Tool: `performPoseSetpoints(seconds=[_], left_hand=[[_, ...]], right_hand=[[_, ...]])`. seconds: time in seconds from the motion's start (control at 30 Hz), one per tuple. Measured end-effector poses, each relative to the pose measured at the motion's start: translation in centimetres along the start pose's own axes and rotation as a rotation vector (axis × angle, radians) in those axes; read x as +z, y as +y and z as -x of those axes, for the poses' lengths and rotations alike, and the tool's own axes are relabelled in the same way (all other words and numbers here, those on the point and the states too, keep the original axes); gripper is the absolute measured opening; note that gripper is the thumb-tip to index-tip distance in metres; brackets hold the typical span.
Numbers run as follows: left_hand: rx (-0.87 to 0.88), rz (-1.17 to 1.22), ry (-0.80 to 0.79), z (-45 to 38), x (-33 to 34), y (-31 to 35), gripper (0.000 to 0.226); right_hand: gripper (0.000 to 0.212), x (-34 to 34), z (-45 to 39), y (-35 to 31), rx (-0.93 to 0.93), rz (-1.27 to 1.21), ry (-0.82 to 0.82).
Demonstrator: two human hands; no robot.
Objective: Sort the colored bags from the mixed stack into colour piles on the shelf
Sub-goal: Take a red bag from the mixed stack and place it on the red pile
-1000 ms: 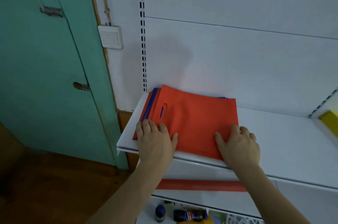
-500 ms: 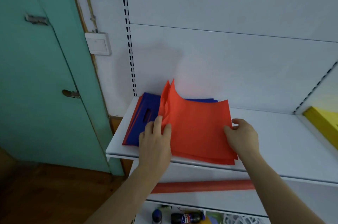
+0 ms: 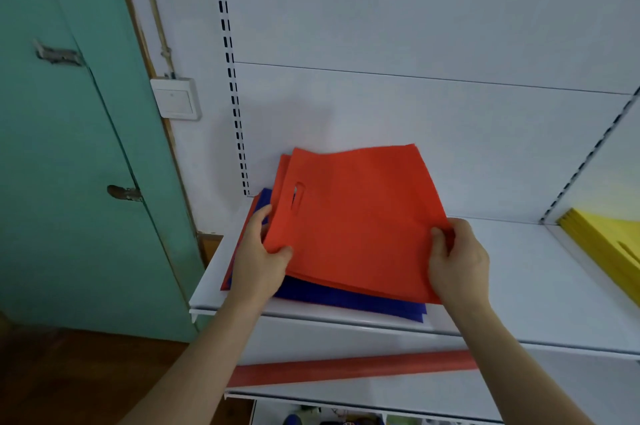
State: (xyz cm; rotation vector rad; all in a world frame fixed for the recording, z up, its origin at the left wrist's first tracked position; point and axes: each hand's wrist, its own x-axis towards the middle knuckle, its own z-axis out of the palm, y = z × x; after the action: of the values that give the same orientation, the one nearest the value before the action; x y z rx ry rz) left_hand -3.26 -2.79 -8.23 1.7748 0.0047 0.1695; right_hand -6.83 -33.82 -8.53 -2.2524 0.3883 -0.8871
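A few orange-red bags (image 3: 356, 216) with a cut-out handle are lifted off the mixed stack at the left end of the white shelf (image 3: 540, 279). My left hand (image 3: 261, 258) grips their near left corner, thumb on top. My right hand (image 3: 457, 261) pinches their near right edge. Blue bags (image 3: 349, 298) lie flat under them, with more orange-red bags at the stack's left edge. A pile of yellow bags (image 3: 609, 244) lies at the shelf's right end.
A teal door (image 3: 69, 154) and a white wall switch (image 3: 176, 98) stand left of the shelf. A red roll (image 3: 349, 369) lies on the lower shelf, with bottles below it. The white back panel rises behind the stack.
Both hands went from pressing flat on the stack to gripping the top orange-red bags and lifting them, baring the blue bags beneath. The view shifted left.
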Motion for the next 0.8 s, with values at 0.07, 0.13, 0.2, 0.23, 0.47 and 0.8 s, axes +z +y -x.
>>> performPoseSetpoints(seconds=[0.07, 0.13, 0.2, 0.23, 0.47, 0.8], left_hand=[[0.044, 0.060, 0.022, -0.2, -0.5, 0.0, 0.084], [0.132, 0.059, 0.020, -0.3, -0.8, -0.1, 0.087], [0.221, 0.009, 0.007, -0.7, -0.8, -0.1, 0.086], [0.241, -0.004, 0.006, -1.0, -0.7, 0.1, 0.083], [0.238, -0.087, 0.055, -2.6, 0.9, -0.4, 0.009], [0.304, -0.042, 0.069, -2.7, 3.9, 2.8, 0.010]], right_hand=[[0.010, -0.7, -0.1, -0.3, -0.001, -0.067, 0.046], [0.017, -1.5, -0.2, -0.6, 0.027, -0.150, 0.108], [0.026, -2.0, -0.2, -1.0, 0.042, -0.240, 0.166], [0.030, -2.0, -0.1, -1.2, 0.039, -0.272, 0.164], [0.009, -1.0, 1.5, -0.4, 0.062, -0.126, -0.046], [0.051, -5.3, 2.5, -0.7, 0.141, -0.203, 0.258]])
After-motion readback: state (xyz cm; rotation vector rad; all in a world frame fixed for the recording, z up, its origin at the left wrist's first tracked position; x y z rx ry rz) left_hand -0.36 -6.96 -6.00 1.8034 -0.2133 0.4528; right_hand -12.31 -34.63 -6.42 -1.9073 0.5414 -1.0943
